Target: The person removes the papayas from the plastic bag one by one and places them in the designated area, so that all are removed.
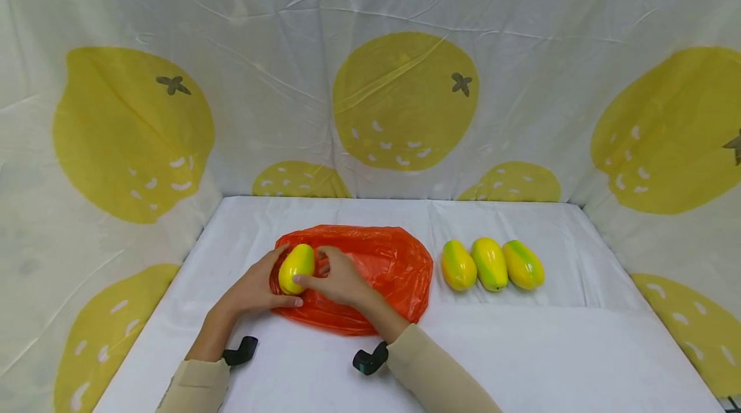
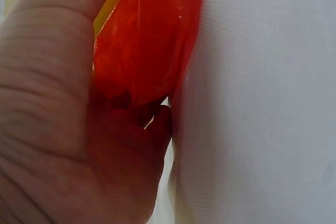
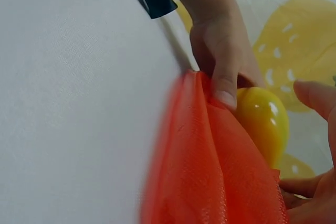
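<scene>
A glossy yellow-green papaya (image 1: pixel 296 268) sits at the left end of a red plastic bag (image 1: pixel 399 265), which lies on the white table. My left hand (image 1: pixel 255 287) is at that end of the bag, with its thumb over the red film and its other fingers beyond the fruit. In the right wrist view the left thumb (image 3: pixel 226 95) presses the bag beside the papaya (image 3: pixel 265 121). My right hand (image 1: pixel 344 281) is on the other side of the fruit. Its thumb and fingers are spread, and the right wrist view shows the thumb (image 3: pixel 315 98) apart from the papaya.
Three more papayas (image 1: pixel 489 264) lie side by side to the right of the bag. White cloth covers the table (image 1: pixel 550 361). Lemon-printed curtains (image 1: pixel 266 98) enclose it at the back and sides. A black wrist mount (image 1: pixel 370 359) is on each arm.
</scene>
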A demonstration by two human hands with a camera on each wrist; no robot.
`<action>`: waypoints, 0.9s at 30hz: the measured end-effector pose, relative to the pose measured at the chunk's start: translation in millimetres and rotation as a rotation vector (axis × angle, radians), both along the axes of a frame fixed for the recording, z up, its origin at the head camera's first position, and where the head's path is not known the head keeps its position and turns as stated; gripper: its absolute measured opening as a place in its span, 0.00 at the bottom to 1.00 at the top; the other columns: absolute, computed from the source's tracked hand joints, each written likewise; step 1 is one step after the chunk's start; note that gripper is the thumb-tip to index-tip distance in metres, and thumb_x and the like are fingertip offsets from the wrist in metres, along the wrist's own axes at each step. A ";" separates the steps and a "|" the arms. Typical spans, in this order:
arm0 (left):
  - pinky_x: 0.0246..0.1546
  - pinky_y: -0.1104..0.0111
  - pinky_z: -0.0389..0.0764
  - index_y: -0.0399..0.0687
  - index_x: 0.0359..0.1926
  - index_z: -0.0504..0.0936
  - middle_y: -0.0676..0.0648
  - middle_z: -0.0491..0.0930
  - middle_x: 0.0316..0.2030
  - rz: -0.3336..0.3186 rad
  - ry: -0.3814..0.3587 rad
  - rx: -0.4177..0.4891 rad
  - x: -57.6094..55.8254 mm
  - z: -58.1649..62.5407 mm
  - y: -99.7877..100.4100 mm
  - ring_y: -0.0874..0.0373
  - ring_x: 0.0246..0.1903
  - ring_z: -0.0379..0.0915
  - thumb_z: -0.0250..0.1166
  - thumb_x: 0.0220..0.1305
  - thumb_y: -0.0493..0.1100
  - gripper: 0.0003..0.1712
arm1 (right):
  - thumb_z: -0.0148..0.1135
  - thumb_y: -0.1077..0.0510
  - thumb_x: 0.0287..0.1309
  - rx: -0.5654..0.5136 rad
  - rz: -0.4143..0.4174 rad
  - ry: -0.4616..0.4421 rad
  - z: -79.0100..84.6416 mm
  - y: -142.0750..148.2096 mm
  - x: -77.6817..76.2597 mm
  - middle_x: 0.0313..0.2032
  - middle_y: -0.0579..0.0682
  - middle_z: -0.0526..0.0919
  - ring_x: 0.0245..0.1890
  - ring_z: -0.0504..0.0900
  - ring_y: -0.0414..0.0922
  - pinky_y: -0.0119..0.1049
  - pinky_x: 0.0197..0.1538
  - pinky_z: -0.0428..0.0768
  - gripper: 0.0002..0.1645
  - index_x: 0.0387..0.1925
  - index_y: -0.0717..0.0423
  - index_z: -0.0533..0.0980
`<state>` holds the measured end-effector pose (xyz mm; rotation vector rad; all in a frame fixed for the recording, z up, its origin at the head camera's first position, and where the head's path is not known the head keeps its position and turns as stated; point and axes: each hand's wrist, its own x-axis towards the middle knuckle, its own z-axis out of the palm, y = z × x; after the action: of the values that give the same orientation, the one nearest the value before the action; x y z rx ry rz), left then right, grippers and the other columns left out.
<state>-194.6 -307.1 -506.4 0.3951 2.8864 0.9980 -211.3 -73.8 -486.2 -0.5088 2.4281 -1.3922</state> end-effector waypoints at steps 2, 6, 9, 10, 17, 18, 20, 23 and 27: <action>0.66 0.34 0.70 0.42 0.79 0.54 0.37 0.64 0.74 -0.002 0.003 -0.004 0.1 0.5 0.0 0.35 0.69 0.66 0.81 0.44 0.65 0.70 | 0.71 0.29 0.54 -0.004 -0.010 -0.006 -1.1 -3.2 0.7 0.55 0.45 0.78 0.50 0.77 0.41 0.35 0.49 0.83 0.48 0.67 0.51 0.69; 0.66 0.33 0.70 0.41 0.79 0.54 0.35 0.64 0.73 -0.006 0.012 -0.009 0.3 0.9 -0.5 0.34 0.69 0.66 0.81 0.44 0.64 0.70 | 0.72 0.29 0.53 -0.001 -0.020 -0.007 -3.8 -7.8 1.2 0.53 0.43 0.77 0.46 0.76 0.39 0.32 0.45 0.82 0.48 0.66 0.50 0.69; 0.66 0.33 0.69 0.41 0.79 0.54 0.35 0.64 0.74 -0.007 0.011 -0.005 0.2 0.7 -1.0 0.34 0.69 0.66 0.81 0.44 0.64 0.70 | 0.72 0.28 0.52 0.006 -0.029 -0.001 -6.2 -10.4 1.1 0.53 0.43 0.77 0.46 0.76 0.39 0.31 0.43 0.82 0.50 0.67 0.50 0.68; 0.66 0.33 0.69 0.40 0.79 0.54 0.35 0.64 0.74 -0.009 0.011 -0.006 0.3 0.4 -1.2 0.34 0.69 0.66 0.81 0.45 0.65 0.70 | 0.72 0.28 0.52 0.010 -0.032 0.001 -7.1 -11.4 1.0 0.54 0.44 0.77 0.46 0.76 0.39 0.31 0.44 0.82 0.50 0.68 0.50 0.68; 0.68 0.33 0.67 0.40 0.79 0.53 0.35 0.62 0.75 -0.010 0.004 0.002 0.5 -0.8 -1.2 0.34 0.71 0.64 0.81 0.45 0.66 0.71 | 0.72 0.27 0.51 0.007 -0.043 0.004 -10.8 -16.8 0.7 0.61 0.45 0.74 0.55 0.76 0.42 0.38 0.55 0.84 0.54 0.71 0.49 0.65; 0.68 0.33 0.66 0.40 0.79 0.53 0.35 0.62 0.75 -0.010 0.004 0.004 0.3 -0.9 -1.1 0.34 0.71 0.63 0.81 0.45 0.66 0.71 | 0.72 0.27 0.51 0.002 -0.043 0.005 -11.0 -17.5 0.5 0.62 0.45 0.74 0.56 0.76 0.42 0.39 0.57 0.84 0.54 0.71 0.48 0.65; 0.69 0.33 0.65 0.40 0.80 0.53 0.35 0.62 0.75 -0.010 0.000 0.010 0.0 -1.0 -1.0 0.34 0.72 0.62 0.81 0.44 0.66 0.72 | 0.72 0.27 0.51 -0.001 -0.047 0.001 -11.1 -18.9 0.2 0.61 0.44 0.75 0.56 0.76 0.42 0.40 0.57 0.84 0.53 0.70 0.47 0.66; 0.69 0.34 0.65 0.41 0.80 0.53 0.36 0.62 0.75 -0.008 -0.003 0.013 -0.6 -1.7 -1.1 0.34 0.72 0.63 0.81 0.44 0.66 0.72 | 0.71 0.27 0.51 -0.002 -0.050 0.007 -10.8 -21.1 0.0 0.59 0.43 0.76 0.55 0.77 0.41 0.38 0.56 0.84 0.52 0.69 0.46 0.67; 0.69 0.34 0.65 0.41 0.80 0.53 0.36 0.62 0.75 -0.008 -0.003 0.008 -1.4 -2.2 -1.7 0.35 0.72 0.63 0.82 0.43 0.66 0.72 | 0.71 0.26 0.50 -0.009 -0.051 0.012 -10.3 -24.5 -0.2 0.57 0.42 0.78 0.51 0.78 0.39 0.36 0.53 0.84 0.51 0.69 0.46 0.68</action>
<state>-196.0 -308.8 -508.6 0.4046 2.8762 1.0089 -211.5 -98.3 -496.5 -0.4623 2.4615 -1.4249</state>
